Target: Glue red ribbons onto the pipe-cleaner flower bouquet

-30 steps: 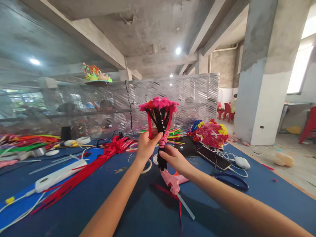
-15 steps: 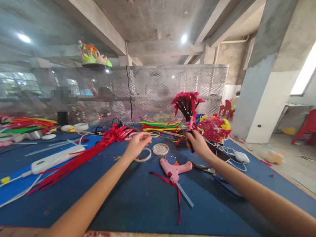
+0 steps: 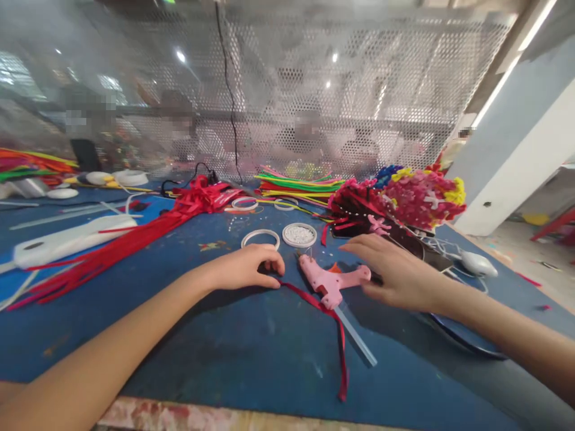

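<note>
Now your right hand [image 3: 399, 269] has released the dark-pink fuzzy-flower bouquet [image 3: 354, 194], upright in your grasp moments ago; it lies beside the red-and-yellow fuzzy flower bunch [image 3: 420, 197]. That hand, empty, hovers by the pink plastic glue gun [image 3: 331, 281]. Left hand [image 3: 242, 266], fingers parted, has neared the narrow red ribbon [image 3: 344, 353]; contact unclear.

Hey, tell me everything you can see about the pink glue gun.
The pink glue gun looks like plastic and lies on its side on the blue tabletop. Its nozzle points away, toward a white dish; its handle reaches right, close to the right hand, though contact is unclear. An orange piece shows beside the handle. A translucent glue stick protrudes from the rear. A red ribbon crosses there, seemingly beneath the gun.
</note>
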Available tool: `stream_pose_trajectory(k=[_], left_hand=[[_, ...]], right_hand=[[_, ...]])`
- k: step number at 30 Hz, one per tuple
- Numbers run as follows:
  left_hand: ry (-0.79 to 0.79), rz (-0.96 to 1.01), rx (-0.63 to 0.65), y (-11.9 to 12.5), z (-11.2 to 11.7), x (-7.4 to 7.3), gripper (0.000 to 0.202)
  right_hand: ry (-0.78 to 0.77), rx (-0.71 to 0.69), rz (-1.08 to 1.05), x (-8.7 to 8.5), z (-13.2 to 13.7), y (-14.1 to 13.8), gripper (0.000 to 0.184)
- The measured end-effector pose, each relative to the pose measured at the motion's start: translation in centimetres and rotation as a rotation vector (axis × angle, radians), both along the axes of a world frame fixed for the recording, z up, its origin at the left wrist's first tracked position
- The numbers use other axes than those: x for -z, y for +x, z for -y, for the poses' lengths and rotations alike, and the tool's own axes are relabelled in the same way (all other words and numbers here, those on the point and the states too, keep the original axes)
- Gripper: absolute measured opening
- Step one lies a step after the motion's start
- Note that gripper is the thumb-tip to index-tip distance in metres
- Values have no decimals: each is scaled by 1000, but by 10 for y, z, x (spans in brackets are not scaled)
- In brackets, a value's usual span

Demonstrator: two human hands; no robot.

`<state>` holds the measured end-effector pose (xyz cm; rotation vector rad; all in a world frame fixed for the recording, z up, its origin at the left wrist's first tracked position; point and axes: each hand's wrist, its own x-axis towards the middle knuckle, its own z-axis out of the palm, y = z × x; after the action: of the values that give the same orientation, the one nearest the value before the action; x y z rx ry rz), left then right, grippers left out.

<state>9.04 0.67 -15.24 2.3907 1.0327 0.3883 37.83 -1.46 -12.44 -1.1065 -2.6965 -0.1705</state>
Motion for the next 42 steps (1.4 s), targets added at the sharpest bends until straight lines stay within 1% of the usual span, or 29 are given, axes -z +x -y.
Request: stream_pose_trajectory(k=[2,3,5,7,9,10,12,14,16,17,18,20,23,26,28,32,35,39,42], left_hand=[[-31,-64,47,-2,1,-3,23],[-43,-87,64,-2,2,-4,26],[-47,-111,85,-2,4,-5,30],[-23,-99,89,-1,4,-3,28],[-8,-67,101,0,3,-1,20],[-16,-48,95,0,3,0,19],[-73,5,36,0,1,0,19],[-188,101,-63,0,2,-2,17],[-334,238,-162,1,4,-4,16],[-404,312,-201,1,5,-5,16],[-470,384,-236,2,6,-6,15],[-595,522,-299,2,7,-5,13],[-751,748,-357,4,6,-1,11],[-827,1006,-374,10,5,3,10],[-844,1145,-410,16,6,3,13],[-852,1313,-514,27,10,2,20],[-893,1355,-546,27,11,3,20],[-1001,1274,-583,23,10,4,21],[-1053,1202,-577,20,9,5,19]], right_hand=[[-63,-56,71,10,3,-19,54],[-82,-65,91,15,2,-27,51],[-99,-56,111,22,-1,-35,39],[-84,-17,86,25,-4,-37,27],[-48,26,0,23,-6,-32,23],[-26,23,-66,21,-7,-28,21],[22,-7,-233,17,-7,-20,16],[42,-10,-388,14,-5,-12,12],[13,47,-507,14,-1,-6,13],[-26,85,-561,15,1,-4,14],[-88,115,-614,17,5,-3,17],[-262,183,-731,20,11,-2,24],[-520,279,-875,23,16,-5,36],[-635,337,-935,25,17,-8,42],[-678,336,-945,25,16,-9,43],[-719,314,-949,28,15,-9,42],[-734,342,-936,28,16,-9,45],[-717,352,-918,28,17,-9,47],[-710,341,-896,28,17,-9,45]])
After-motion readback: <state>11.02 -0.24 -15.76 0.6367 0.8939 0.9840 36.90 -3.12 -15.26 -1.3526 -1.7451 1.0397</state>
